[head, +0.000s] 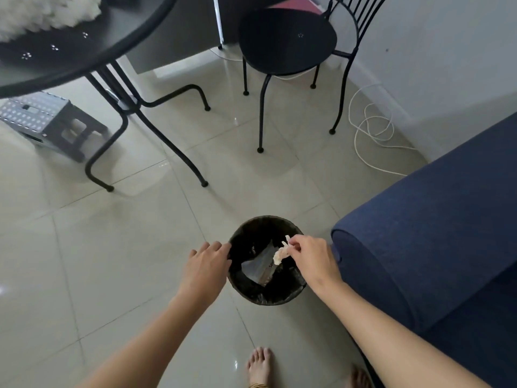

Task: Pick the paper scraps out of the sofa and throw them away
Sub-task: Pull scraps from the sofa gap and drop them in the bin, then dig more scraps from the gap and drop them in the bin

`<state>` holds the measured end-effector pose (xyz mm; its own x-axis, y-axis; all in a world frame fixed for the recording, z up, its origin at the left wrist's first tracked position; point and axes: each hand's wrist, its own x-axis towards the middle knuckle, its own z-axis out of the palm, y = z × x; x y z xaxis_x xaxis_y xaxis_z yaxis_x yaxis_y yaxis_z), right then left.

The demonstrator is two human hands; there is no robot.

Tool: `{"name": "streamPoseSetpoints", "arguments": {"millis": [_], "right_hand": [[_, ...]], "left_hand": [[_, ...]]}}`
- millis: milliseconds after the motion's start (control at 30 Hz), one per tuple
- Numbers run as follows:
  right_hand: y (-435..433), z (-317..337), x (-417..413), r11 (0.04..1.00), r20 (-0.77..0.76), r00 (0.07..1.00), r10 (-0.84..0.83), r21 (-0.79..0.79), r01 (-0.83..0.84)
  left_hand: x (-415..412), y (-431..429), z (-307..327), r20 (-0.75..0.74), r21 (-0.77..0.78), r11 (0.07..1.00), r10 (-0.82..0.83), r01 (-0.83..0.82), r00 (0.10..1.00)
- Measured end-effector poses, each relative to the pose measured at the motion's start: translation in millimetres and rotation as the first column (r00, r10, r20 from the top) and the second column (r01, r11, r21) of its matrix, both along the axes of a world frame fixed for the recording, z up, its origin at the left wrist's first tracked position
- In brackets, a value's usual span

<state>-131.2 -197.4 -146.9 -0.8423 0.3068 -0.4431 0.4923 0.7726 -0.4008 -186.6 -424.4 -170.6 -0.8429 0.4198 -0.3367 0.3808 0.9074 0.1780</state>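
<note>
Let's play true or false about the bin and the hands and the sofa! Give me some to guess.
1. The right hand pinches a paper scrap above the bin. True.
2. The bin is empty. False: a crumpled wrapper lies inside.
3. The left hand holds a scrap too. False: it is open, at the bin's rim.
4. The sofa is blue. True.
5. The chair is white. False: it is black.

You see glossy floor tiles (117, 247), a matt woven-cloth sofa (436, 233) at three o'clock, and crumpled paper scraps (280, 254).
</note>
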Motion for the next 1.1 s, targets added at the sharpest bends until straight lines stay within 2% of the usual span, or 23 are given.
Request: {"name": "streamPoseSetpoints", "arguments": {"millis": [133,200,367,467,667,867,1100], "right_hand": [[0,-2,-5,0.997,0.06,0.998,0.024,-0.071,-0.02],[4,4,-4,0.996,0.042,0.999,0.023,-0.085,-0.019],[25,44,8,0.995,-0.158,0.987,0.033,-0.089,-0.048],[48,77,24,0.997,-0.274,0.96,0.053,-0.036,-0.066],[136,112,80,0.996,-0.363,0.931,-0.027,0.066,0.055],[240,107,155,0.949,-0.381,0.888,-0.258,0.073,0.308],[344,76,230,0.843,-0.297,0.811,-0.504,0.036,0.537]], "left_hand": [[-5,-4,3,-0.008,0.037,0.999,-0.02,0.02,1.0],[-6,1,8,0.003,0.052,0.998,-0.034,0.034,0.999],[-11,36,40,0.039,0.117,0.987,-0.111,0.106,0.993],[-12,73,70,0.035,0.133,0.971,-0.204,0.198,0.978],[-4,180,127,-0.036,0.234,0.908,-0.35,0.349,0.936],[43,305,139,-0.15,0.247,0.778,-0.559,0.578,0.816],[109,436,123,-0.222,0.109,0.576,-0.781,0.81,0.584]]}}
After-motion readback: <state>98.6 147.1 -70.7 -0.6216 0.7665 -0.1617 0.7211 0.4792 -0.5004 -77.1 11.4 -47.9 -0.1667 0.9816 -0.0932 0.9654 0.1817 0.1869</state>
